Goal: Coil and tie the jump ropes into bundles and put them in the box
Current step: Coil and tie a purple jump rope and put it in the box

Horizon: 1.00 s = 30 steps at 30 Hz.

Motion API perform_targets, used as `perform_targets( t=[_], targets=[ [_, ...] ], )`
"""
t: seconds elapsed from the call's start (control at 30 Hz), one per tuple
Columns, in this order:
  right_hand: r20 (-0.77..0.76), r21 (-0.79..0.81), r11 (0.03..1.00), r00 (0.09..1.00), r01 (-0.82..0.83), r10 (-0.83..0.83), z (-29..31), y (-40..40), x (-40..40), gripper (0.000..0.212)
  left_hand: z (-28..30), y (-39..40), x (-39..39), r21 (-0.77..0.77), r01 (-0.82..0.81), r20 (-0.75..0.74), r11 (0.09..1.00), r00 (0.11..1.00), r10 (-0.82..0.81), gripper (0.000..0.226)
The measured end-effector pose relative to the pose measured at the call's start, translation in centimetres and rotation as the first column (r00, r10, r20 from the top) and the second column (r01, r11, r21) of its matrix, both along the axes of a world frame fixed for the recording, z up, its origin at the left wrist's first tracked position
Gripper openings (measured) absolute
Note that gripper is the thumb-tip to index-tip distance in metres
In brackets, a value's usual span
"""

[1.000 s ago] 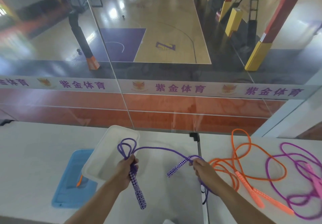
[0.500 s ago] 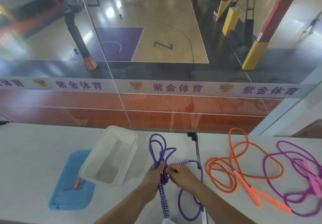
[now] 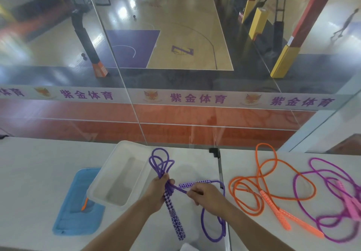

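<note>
Closest to the camera, the left hand point(image 3: 159, 189) is wrapped around a bunch of purple jump rope point(image 3: 161, 162) loops, with one patterned handle point(image 3: 174, 214) hanging down out of the fist. The right hand point(image 3: 205, 195) sits just beside it, fingers curled and pinching a strand of the same rope near the second handle point(image 3: 194, 184). A long loop of the rope trails down under the right wrist onto the white table point(image 3: 29, 172).

Left of the hands there's a clear plastic box point(image 3: 119, 174), tilted, with one end resting on a blue lid point(image 3: 78, 211). To the right, an orange rope point(image 3: 259, 184) lies loose and tangled, and beyond it a pinkish-purple rope point(image 3: 320, 174), also uncoiled.

Past the table edge there's a glass wall point(image 3: 175, 74), and a basketball court is visible down below.
</note>
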State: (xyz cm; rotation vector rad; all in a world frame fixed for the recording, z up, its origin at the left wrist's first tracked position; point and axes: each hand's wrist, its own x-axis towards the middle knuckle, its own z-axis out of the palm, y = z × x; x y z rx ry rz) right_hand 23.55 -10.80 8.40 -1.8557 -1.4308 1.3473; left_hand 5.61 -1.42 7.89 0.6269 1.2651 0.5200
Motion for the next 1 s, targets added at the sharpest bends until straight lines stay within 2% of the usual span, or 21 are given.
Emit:
perform_targets(
  t=[0.13, 0.23, 0.3, 0.4, 0.57, 0.73, 0.9, 1.0],
  targets=[
    [0.025, -0.101, 0.977, 0.981, -0.188, 0.191, 1.0, 0.2, 0.7, 0.015, -0.4, 1.1, -0.5, 0.033, -0.003, -0.029, 0.999, 1.000, 0.004, 0.019],
    [0.081, -0.126, 0.970, 0.973, -0.206, 0.217, 1.4, 0.0, 2.3, 0.017, -0.1, 2.3, -1.6, 0.097, 0.046, -0.059, 0.994, 0.997, -0.040, 0.019],
    [0.096, -0.103, 0.981, 0.980, -0.165, 0.175, 1.8, -0.1, 3.1, 0.015, 0.0, 2.5, -2.2, 0.162, 0.204, -0.164, 0.965, 0.970, -0.178, 0.019],
    [0.089, -0.026, 0.991, 0.987, -0.135, 0.136, 2.4, 0.3, 2.9, 0.013, 0.3, 1.8, -2.2, 0.182, 0.482, -0.292, 0.857, 0.859, -0.421, 0.019],
    [0.150, 0.068, 0.990, 0.983, -0.120, 0.109, 2.3, 1.7, 1.1, 0.018, 1.2, -0.8, -0.2, 0.134, 0.604, -0.298, 0.785, 0.780, -0.550, 0.025],
    [0.245, 0.049, 0.993, 0.965, -0.106, 0.091, 1.5, 2.1, 0.5, 0.019, 1.3, -2.9, 0.5, 0.144, 0.562, -0.217, 0.814, 0.821, -0.529, 0.047],
    [0.307, 0.040, 0.993, 0.947, -0.112, 0.094, 1.1, 1.6, 0.1, 0.019, 1.2, -3.4, 0.5, 0.105, 0.625, -0.212, 0.774, 0.774, -0.596, 0.030],
    [0.273, -0.002, 0.994, 0.956, -0.110, 0.107, 0.8, 1.1, 0.3, 0.020, 1.0, -3.1, -0.4, 0.103, 0.651, -0.141, 0.752, 0.758, -0.637, 0.019]
  ],
)
